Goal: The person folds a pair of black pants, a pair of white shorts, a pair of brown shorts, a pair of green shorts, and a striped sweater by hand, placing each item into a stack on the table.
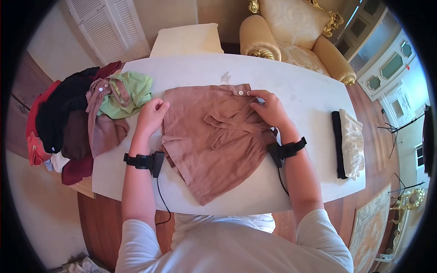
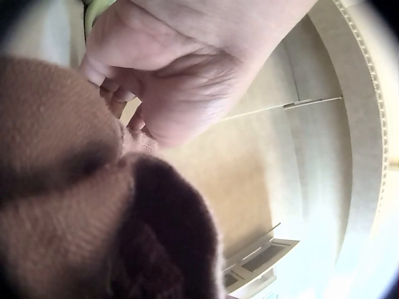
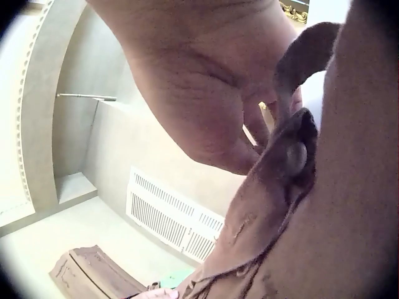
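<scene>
Brown shorts [image 1: 214, 150] with a fabric tie [image 1: 227, 119] lie spread on the white table, waistband towards the far side. Two pale buttons [image 1: 241, 93] show at the waistband's right end. My left hand [image 1: 151, 117] is at the upper left edge of the shorts; the left wrist view shows its thumb and fingers pinching the brown cloth [image 2: 50, 118]. At the opposite side my right hand [image 1: 273, 111] pinches the waistband corner beside the buttons. In the right wrist view a button [image 3: 296, 159] sits just below the fingertips, and the hand partly hides the corner.
A heap of clothes [image 1: 68, 118] fills the table's left end, with a light green garment [image 1: 132, 95] on its near side. Folded black and cream clothes [image 1: 351, 143] lie at the right end. Beyond the table stand a gold armchair [image 1: 296, 32] and a cream seat [image 1: 186, 41].
</scene>
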Demonstrator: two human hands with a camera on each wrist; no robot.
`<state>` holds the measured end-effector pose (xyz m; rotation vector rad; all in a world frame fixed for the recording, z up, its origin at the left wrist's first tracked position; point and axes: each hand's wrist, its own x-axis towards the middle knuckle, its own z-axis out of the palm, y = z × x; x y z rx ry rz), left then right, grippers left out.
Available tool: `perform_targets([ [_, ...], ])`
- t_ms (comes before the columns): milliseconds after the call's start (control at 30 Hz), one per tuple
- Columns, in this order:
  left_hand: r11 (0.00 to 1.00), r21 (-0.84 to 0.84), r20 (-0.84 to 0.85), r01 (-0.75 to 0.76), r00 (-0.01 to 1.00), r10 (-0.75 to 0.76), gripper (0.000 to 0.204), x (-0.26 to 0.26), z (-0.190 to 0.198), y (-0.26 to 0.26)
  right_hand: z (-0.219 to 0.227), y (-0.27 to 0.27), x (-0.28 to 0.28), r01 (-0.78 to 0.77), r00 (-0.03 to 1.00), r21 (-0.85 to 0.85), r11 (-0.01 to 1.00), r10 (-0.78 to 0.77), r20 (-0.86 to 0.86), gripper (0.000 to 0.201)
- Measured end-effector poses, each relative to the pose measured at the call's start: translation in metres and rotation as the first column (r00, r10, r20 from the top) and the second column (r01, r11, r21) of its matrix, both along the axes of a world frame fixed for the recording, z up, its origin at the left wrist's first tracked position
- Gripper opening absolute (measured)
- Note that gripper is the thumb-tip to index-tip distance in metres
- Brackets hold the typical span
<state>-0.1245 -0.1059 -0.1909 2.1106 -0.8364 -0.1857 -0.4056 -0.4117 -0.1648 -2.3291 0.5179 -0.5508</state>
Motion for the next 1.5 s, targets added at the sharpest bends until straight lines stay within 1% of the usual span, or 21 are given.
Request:
perform_targets([
  [33,1.000,-0.014,0.009,-0.011,1.000,0.011,0.031,0.001,-0.003,-0.001,-0.002,-0.001,0.000,0.025,1.000,-0.035,0.999,-0.024,0.014,0.039],
  [167,1.000,-0.013,0.011,-0.023,1.000,0.023,0.032,-0.001,-0.001,-0.001,0.007,0.005,-0.001,0.015,0.995,-0.157,0.987,0.000,0.098,0.039],
  [233,1.000,-0.022,-0.065,-0.019,0.998,0.017,0.032,0.000,-0.004,-0.002,0.026,0.017,-0.002,-0.013,0.992,-0.191,0.982,0.037,0.121,0.038],
  [267,0.999,-0.029,-0.102,-0.020,0.995,0.017,0.033,0.001,-0.005,-0.002,0.038,0.027,-0.003,-0.060,0.993,-0.122,0.991,0.072,0.091,0.036],
  [333,0.998,-0.066,-0.053,-0.016,0.999,0.013,0.037,-0.001,-0.005,-0.002,0.066,0.055,-0.006,-0.154,0.988,0.026,0.988,0.153,0.034,0.031],
  [367,0.997,-0.081,-0.030,-0.016,0.999,0.013,0.041,-0.002,-0.006,-0.001,0.075,0.069,-0.006,-0.267,0.961,0.078,0.961,0.271,-0.052,0.028],
  [433,0.993,-0.116,-0.127,-0.030,0.992,0.015,0.051,0.005,-0.011,-0.005,0.084,0.094,-0.007,-0.460,0.845,0.210,0.863,0.498,-0.197,0.024],
  [500,0.988,-0.152,-0.232,-0.041,0.973,0.005,0.059,0.001,-0.013,-0.005,0.079,0.122,-0.011,-0.612,0.664,0.247,0.751,0.658,-0.356,0.023],
  [533,0.984,-0.172,-0.288,-0.045,0.958,-0.007,0.062,-0.003,-0.006,-0.007,0.070,0.136,-0.012,-0.717,0.570,0.188,0.671,0.720,-0.397,0.025],
  [567,0.980,-0.193,-0.341,-0.048,0.940,-0.021,0.065,-0.006,0.000,-0.008,0.061,0.150,-0.012,-0.808,0.469,0.133,0.574,0.764,-0.444,0.026],
  [667,0.956,-0.288,-0.360,-0.062,0.932,-0.048,0.068,-0.012,0.003,-0.011,0.055,0.184,-0.019,-0.838,0.351,0.171,0.519,0.750,-0.560,0.024],
  [767,0.929,-0.362,-0.417,-0.082,0.905,-0.083,0.067,-0.017,0.009,-0.013,0.043,0.199,-0.024,-0.836,0.391,0.103,0.539,0.717,-0.578,0.022],
  [800,0.924,-0.378,-0.425,-0.065,0.898,-0.110,0.072,-0.015,0.010,-0.013,0.039,0.199,-0.027,-0.837,0.429,0.059,0.544,0.719,-0.547,0.021],
  [900,0.876,-0.475,-0.486,-0.088,0.856,-0.177,0.073,-0.016,0.011,-0.015,0.033,0.200,-0.025,-0.865,0.375,0.061,0.499,0.722,-0.581,0.019],
  [1000,0.882,-0.472,-0.485,0.005,0.834,-0.264,0.070,-0.014,0.017,-0.015,0.034,0.201,-0.024,-0.862,0.358,0.076,0.501,0.709,-0.608,0.017],
  [1100,0.874,-0.485,-0.492,-0.030,0.836,-0.244,0.064,-0.023,0.023,-0.013,0.033,0.200,-0.023,-0.876,0.348,0.073,0.478,0.729,-0.590,0.014],
  [1200,0.844,-0.536,-0.500,-0.022,0.814,-0.296,0.065,-0.023,0.023,-0.014,0.030,0.199,-0.024,-0.879,0.371,0.041,0.476,0.735,-0.568,0.014],
  [1300,0.847,-0.531,-0.497,-0.025,0.819,-0.287,0.070,-0.025,0.021,-0.016,0.030,0.199,-0.025,-0.867,0.392,0.050,0.496,0.741,-0.546,0.012],
  [1400,0.823,-0.566,-0.492,-0.038,0.817,-0.300,0.077,-0.030,0.021,-0.018,0.029,0.199,-0.025,-0.869,0.380,0.064,0.491,0.744,-0.550,0.011],
  [1500,0.799,-0.598,-0.515,-0.061,0.793,-0.325,0.082,-0.030,0.019,-0.020,0.030,0.199,-0.024,-0.870,0.379,0.065,0.489,0.747,-0.547,0.011],
])
